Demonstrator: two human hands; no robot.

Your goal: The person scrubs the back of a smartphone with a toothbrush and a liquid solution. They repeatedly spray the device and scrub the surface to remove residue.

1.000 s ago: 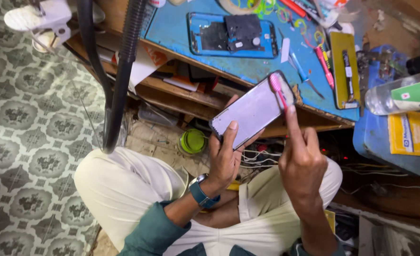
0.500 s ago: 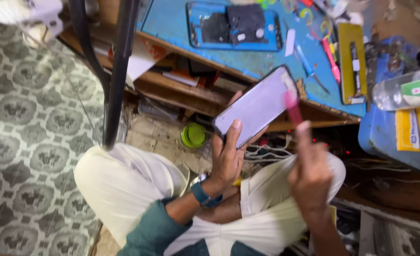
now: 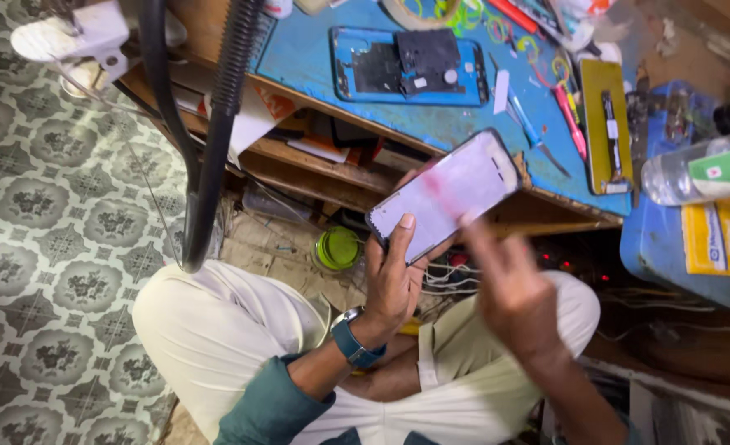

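a: where's the phone (image 3: 446,196)?

b: just past centre toward one o'clock, screen up, tilted so its top corner aims at two o'clock; it sits in front of the edge of the blue workbench (image 3: 315,62), over the person's lap

a: which hand has it?

b: the left hand (image 3: 394,276); it comes up from six o'clock, thumb laid on the screen's lower edge, the other fingers curled round behind the glass, so it's a clasp on the phone; a blue wristwatch (image 3: 353,339) sits on that wrist

a: and the right hand (image 3: 509,288)?

b: at four o'clock from the phone, blurred; fingers look loosely spread, pointing up toward the phone's lower edge; i can't tell whether they touch it, and i can't tell if anything is pinched in them; there's a faint pink smear across the screen, too blurred to name

a: what's around?

b: at twelve o'clock on the bench lies an opened blue phone back (image 3: 410,66) with dark parts inside; at two o'clock a yellow tray (image 3: 604,124), with a pink tool (image 3: 569,119) just beside it; at three o'clock a clear plastic bottle (image 3: 694,169) lying on its side; at nine o'clock from the phone a black flexible hose (image 3: 217,132) hangs down; a green lid (image 3: 338,247) sits on the floor at seven o'clock from the phone; patterned tiles (image 3: 44,247) fill the nine o'clock side
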